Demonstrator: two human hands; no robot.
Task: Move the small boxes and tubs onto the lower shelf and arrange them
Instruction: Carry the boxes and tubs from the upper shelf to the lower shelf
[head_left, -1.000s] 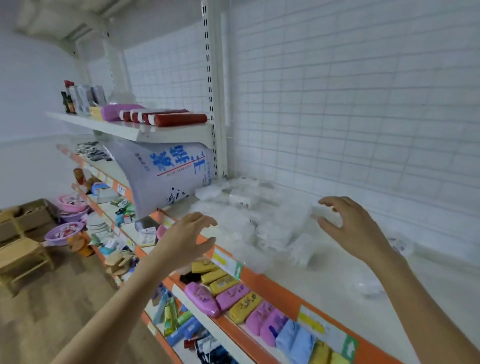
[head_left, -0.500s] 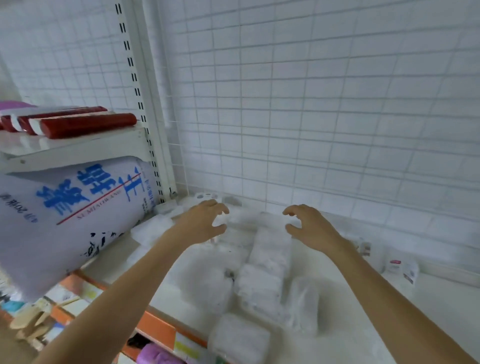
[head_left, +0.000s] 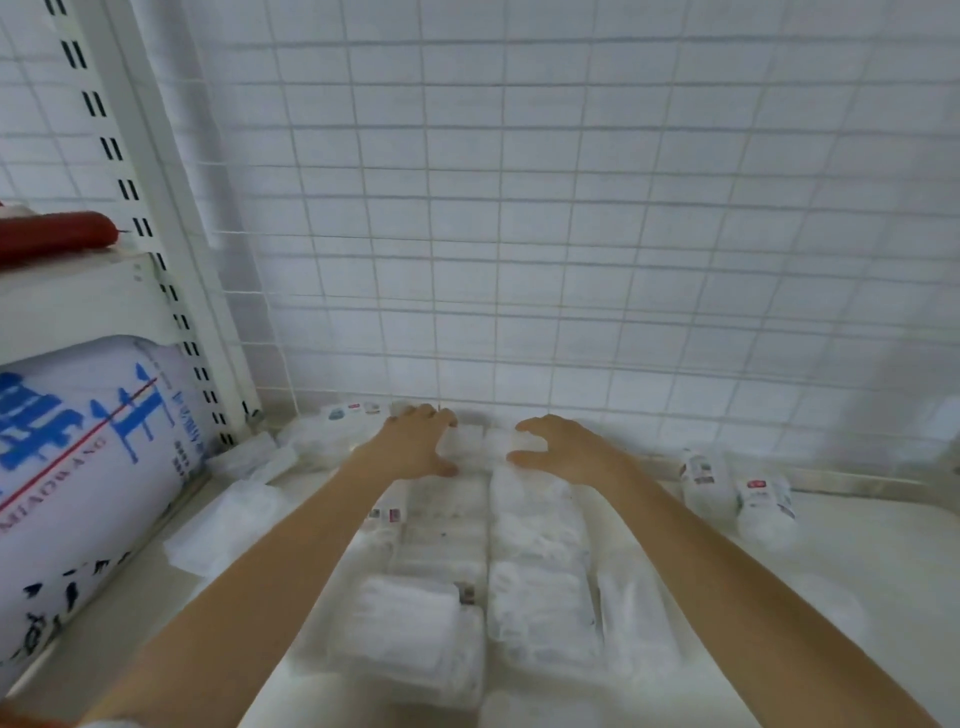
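Hands seemingly around clear box

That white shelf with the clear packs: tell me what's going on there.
A person reaches with both bare hands to the back of the white shelf. The left hand and the right hand close on a small clear plastic box by the white wire grid wall. More clear plastic packs lie in rough rows in front. A big white sack with blue lettering lies at the left.

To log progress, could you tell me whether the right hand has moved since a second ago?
Yes: the right hand went forward, toward the wire grid.
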